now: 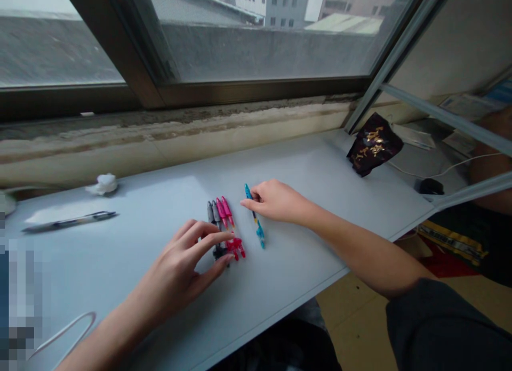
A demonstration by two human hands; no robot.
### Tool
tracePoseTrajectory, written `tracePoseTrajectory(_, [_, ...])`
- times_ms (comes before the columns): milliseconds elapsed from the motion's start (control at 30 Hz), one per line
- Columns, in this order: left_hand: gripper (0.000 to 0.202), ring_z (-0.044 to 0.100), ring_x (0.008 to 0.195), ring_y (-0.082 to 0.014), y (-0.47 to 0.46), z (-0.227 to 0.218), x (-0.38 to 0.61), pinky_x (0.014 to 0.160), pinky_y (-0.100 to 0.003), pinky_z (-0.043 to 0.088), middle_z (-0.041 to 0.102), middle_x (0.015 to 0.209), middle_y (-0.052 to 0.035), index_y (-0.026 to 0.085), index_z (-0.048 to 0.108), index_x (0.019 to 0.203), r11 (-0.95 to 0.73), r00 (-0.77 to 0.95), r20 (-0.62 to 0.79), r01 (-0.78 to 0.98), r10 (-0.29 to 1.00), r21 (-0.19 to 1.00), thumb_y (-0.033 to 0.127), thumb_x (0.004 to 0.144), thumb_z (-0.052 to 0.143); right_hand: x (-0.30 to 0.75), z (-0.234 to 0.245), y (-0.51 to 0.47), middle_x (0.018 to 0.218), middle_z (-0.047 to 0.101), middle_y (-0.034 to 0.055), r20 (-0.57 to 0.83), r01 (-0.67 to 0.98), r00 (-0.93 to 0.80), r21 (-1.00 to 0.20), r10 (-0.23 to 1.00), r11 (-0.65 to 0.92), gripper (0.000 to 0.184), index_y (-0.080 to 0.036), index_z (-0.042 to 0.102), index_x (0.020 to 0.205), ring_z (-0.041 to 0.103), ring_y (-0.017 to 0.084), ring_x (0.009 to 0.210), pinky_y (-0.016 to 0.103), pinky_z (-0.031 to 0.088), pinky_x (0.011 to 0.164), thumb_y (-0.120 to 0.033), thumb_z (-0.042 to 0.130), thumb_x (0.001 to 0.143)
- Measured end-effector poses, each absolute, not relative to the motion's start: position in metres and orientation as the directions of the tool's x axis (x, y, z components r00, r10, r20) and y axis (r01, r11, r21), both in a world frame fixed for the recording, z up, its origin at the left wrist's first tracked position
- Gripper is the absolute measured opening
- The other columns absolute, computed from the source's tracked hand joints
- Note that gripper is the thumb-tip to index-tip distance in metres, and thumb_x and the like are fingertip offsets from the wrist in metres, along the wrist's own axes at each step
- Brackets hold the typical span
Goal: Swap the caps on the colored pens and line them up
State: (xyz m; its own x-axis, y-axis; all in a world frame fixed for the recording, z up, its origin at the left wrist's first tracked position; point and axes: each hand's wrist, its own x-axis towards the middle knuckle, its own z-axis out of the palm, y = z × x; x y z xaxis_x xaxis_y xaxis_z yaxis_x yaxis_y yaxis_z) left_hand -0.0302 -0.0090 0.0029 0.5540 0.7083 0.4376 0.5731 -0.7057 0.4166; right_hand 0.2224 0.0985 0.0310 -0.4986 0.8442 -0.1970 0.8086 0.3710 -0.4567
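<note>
I have the left hand [180, 269] half open, coming in from 7 o'clock with its fingers arched over a tight row of grey and pink pens [220, 214]; I can't tell whether it has hold of them. The right hand [276, 200] reaches in from 4 o'clock, palm down, fingers loosely curled, its fingertips at the upper end of a blue pen [256, 224]. I can't tell if it grips that pen either. The blue pen lies at 3 o'clock of the row, just beside it. The right forearm [352, 248] crosses the near edge of the white surface [280, 285], which runs close by at 5 o'clock. A grey pen [70, 220] lies well off at 9 o'clock, a tissue wad [103, 184] at 10, and a black and gold pouch [374, 144] at 2, near the far corner under the window [260, 51].
</note>
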Motion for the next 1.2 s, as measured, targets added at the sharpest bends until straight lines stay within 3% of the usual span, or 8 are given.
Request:
tracePoseTrajectory(167, [0.028, 0.069, 0.102, -0.0229, -0.007, -0.002, -0.034, 0.088, -0.035, 0.060, 0.072, 0.121, -0.0073, 0.029, 0.073, 0.136, -0.685, 0.540, 0.428, 0.631, 0.725, 0.364, 0.028, 0.108, 0.068, 0.218, 0.034, 0.085, 0.102, 0.083, 0.0143, -0.142, 0.873, -0.426, -0.322, 0.893, 0.366, 0.041, -0.017, 0.076, 0.110, 0.075, 0.025, 0.093, 0.031, 0.040, 0.070, -0.054, 0.057, 0.112])
tracePoseTrajectory(267, [0.029, 0.068, 0.101, -0.0238, -0.007, -0.006, -0.036, 0.087, -0.036, 0.060, 0.070, 0.122, -0.0085, 0.031, 0.074, 0.138, -0.674, 0.552, 0.395, 0.659, 0.734, 0.332, 0.031, 0.110, 0.065, 0.212, 0.037, 0.068, 0.106, 0.085, 0.0113, -0.086, 0.769, -0.594, -0.351, 0.800, 0.534, 0.035, -0.018, 0.069, 0.129, 0.078, 0.025, 0.096, 0.032, 0.044, 0.075, -0.046, 0.056, 0.113])
tracePoseTrajectory(367, [0.026, 0.069, 0.097, -0.0235, -0.005, -0.013, -0.037, 0.084, -0.036, 0.060, 0.067, 0.116, -0.0091, 0.029, 0.076, 0.132, -0.665, 0.551, 0.382, 0.676, 0.742, 0.317, 0.034, 0.111, 0.063, 0.208, 0.034, 0.056, 0.117, 0.085, 0.0116, -0.077, 0.628, -0.758, -0.358, 0.648, 0.691, 0.025, -0.018, 0.069, 0.126, 0.079, 0.025, 0.100, 0.033, 0.047, 0.077, -0.033, 0.055, 0.112])
tracePoseTrajectory(467, [0.025, 0.071, 0.090, -0.0210, -0.003, -0.016, -0.036, 0.079, -0.033, 0.061, 0.066, 0.111, -0.0085, 0.026, 0.076, 0.127, -0.633, 0.532, 0.346, 0.684, 0.773, 0.362, 0.036, 0.112, 0.060, 0.205, 0.031, 0.052, 0.118, 0.085, 0.0146, -0.088, 0.605, -0.787, -0.308, 0.611, 0.734, 0.024, -0.015, 0.071, 0.122, 0.080, 0.028, 0.102, 0.037, 0.051, 0.084, -0.030, 0.054, 0.112])
tracePoseTrajectory(600, [0.025, 0.072, 0.081, -0.0185, -0.003, -0.015, -0.034, 0.073, -0.029, 0.060, 0.067, 0.105, -0.0069, 0.023, 0.075, 0.123, -0.623, 0.540, 0.309, 0.681, 0.782, 0.385, 0.037, 0.112, 0.057, 0.201, 0.032, 0.049, 0.115, 0.085, 0.0170, -0.107, 0.651, -0.753, -0.260, 0.649, 0.713, 0.028, -0.013, 0.073, 0.119, 0.082, 0.031, 0.104, 0.042, 0.055, 0.093, -0.032, 0.056, 0.109])
tracePoseTrajectory(800, [0.025, 0.074, 0.072, -0.0174, -0.005, -0.016, -0.033, 0.066, -0.028, 0.060, 0.069, 0.101, -0.0050, 0.023, 0.073, 0.123, -0.610, 0.539, 0.287, 0.699, 0.792, 0.372, 0.037, 0.111, 0.056, 0.194, 0.035, 0.039, 0.102, 0.085, 0.0207, -0.193, 0.778, -0.625, -0.231, 0.756, 0.584, 0.032, -0.012, 0.077, 0.116, 0.085, 0.036, 0.097, 0.042, 0.063, 0.078, -0.032, 0.056, 0.103])
tracePoseTrajectory(1033, [0.024, 0.078, 0.075, -0.0189, -0.006, -0.019, -0.035, 0.067, -0.028, 0.062, 0.073, 0.101, -0.0052, 0.023, 0.073, 0.124, -0.627, 0.555, 0.291, 0.695, 0.779, 0.351, 0.036, 0.112, 0.056, 0.189, 0.030, 0.039, 0.106, 0.085, 0.0223, -0.182, 0.810, -0.580, -0.227, 0.794, 0.540, 0.039, -0.011, 0.074, 0.123, 0.085, 0.037, 0.100, 0.044, 0.066, 0.081, -0.040, 0.053, 0.109])
tracePoseTrajectory(1200, [0.026, 0.078, 0.074, -0.0183, -0.007, -0.019, -0.035, 0.066, -0.027, 0.061, 0.075, 0.102, -0.0058, 0.023, 0.074, 0.121, -0.605, 0.531, 0.289, 0.710, 0.796, 0.360, 0.039, 0.112, 0.055, 0.192, 0.031, 0.049, 0.108, 0.086, 0.0221, -0.206, 0.860, -0.505, -0.203, 0.838, 0.469, 0.036, -0.011, 0.076, 0.124, 0.086, 0.039, 0.102, 0.047, 0.066, 0.083, -0.031, 0.051, 0.107])
